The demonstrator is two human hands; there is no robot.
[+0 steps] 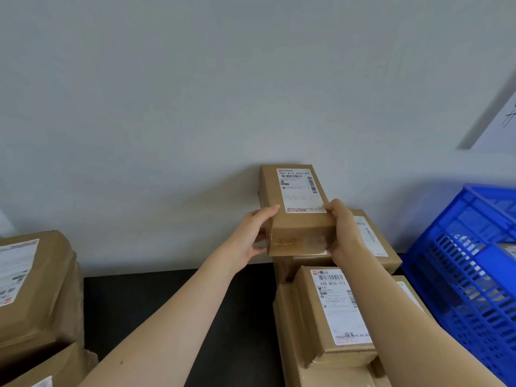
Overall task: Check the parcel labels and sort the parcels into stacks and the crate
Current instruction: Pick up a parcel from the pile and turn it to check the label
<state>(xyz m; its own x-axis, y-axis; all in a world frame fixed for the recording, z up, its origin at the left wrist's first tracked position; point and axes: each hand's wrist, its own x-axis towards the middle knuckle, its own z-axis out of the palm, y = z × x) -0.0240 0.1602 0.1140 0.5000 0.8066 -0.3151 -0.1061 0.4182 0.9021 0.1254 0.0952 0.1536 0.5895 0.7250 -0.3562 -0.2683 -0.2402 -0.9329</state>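
A small brown cardboard parcel (296,219) with a white label (298,188) on top is held up near the wall, above the right-hand stack. My left hand (251,236) grips its near left corner and my right hand (343,230) grips its near right corner. Below it lies a larger labelled parcel (374,241) at the back. In front sits another labelled parcel (332,314) on top of a wider box (287,331). The blue plastic crate (472,263) stands at the right, with something pale inside.
A black table (167,311) runs along a pale grey wall (195,107). At the left edge is a bulky labelled parcel (30,283) on another box (53,370). A white sheet (499,127) hangs on the wall at the upper right.
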